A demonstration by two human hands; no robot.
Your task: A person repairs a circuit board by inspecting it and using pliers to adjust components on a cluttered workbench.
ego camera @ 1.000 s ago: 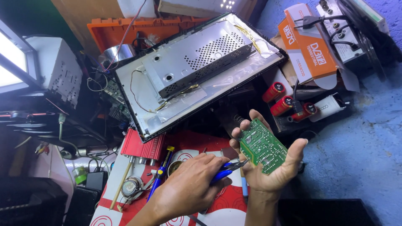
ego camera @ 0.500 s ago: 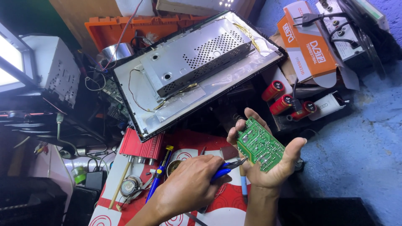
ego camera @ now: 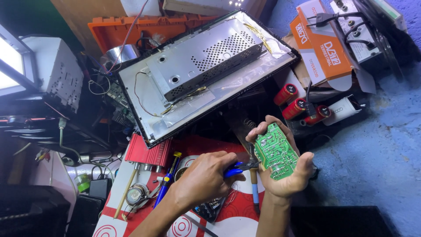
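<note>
My right hand [ego camera: 291, 180] holds a small green circuit board [ego camera: 276, 151] upright on its palm, solder side facing me, fingers curled over the top edge. My left hand [ego camera: 204, 180] grips blue-handled pliers [ego camera: 239, 166], whose dark jaws touch the board's left edge. Both hands hover over a red and white mat [ego camera: 210, 224].
A flat screen lies face down with its silver metal back panel [ego camera: 206, 70] up, just beyond the hands. Red capacitors [ego camera: 294, 107] and an orange box [ego camera: 322, 44] sit at the right. A red finned unit [ego camera: 147, 153], a blue screwdriver [ego camera: 169, 177] and a small speaker [ego camera: 136, 193] lie at the left.
The board has tilted slightly in my right hand. The pliers' jaws have moved up against its left edge. Both hands stay in nearly the same place.
</note>
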